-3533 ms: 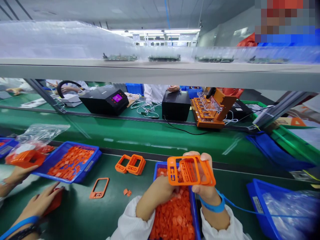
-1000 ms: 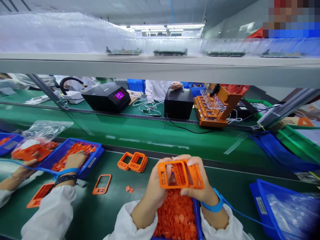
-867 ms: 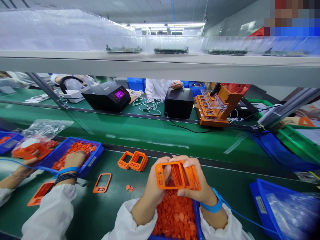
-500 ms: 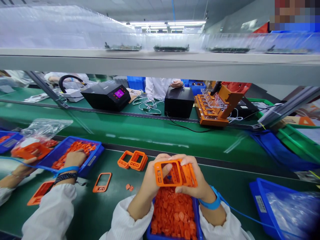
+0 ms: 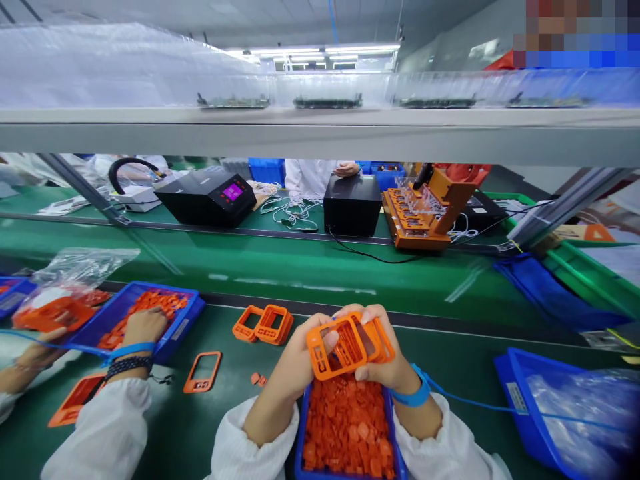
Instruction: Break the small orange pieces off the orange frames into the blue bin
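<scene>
The left hand is now holding its big-holed orange frame more tilted; the right hand is gripping more frames.

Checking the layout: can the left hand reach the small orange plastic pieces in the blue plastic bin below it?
Probably yes: the open blue plastic bin leaves the small orange plastic pieces exposed, though the left hand holds a rectangular orange plastic frame.

My left hand, up from the orange pieces below, grips the front frame. It now tilts.
</scene>
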Action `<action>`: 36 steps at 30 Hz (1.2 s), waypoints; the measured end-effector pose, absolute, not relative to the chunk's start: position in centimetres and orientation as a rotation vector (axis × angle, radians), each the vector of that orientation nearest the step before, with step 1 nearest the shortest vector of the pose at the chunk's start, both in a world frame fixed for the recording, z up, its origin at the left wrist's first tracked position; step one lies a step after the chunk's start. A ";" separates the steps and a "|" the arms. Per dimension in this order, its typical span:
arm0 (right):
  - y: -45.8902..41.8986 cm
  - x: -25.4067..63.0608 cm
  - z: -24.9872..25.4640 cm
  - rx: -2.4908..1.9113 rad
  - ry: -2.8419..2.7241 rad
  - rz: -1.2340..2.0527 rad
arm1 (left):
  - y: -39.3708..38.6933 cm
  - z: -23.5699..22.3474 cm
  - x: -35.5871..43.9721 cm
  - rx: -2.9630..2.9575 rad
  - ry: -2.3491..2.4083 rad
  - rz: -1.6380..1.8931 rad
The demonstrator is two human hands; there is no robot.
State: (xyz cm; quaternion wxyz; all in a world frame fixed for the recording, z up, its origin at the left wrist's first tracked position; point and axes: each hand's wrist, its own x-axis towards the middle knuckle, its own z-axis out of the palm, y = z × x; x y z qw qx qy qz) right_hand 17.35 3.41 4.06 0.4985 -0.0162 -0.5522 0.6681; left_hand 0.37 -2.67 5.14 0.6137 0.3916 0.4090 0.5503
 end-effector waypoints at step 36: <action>3.6 18.3 4.7 -0.115 -1.333 1.507 | -2.7 6.7 0.4 0.852 0.992 1.299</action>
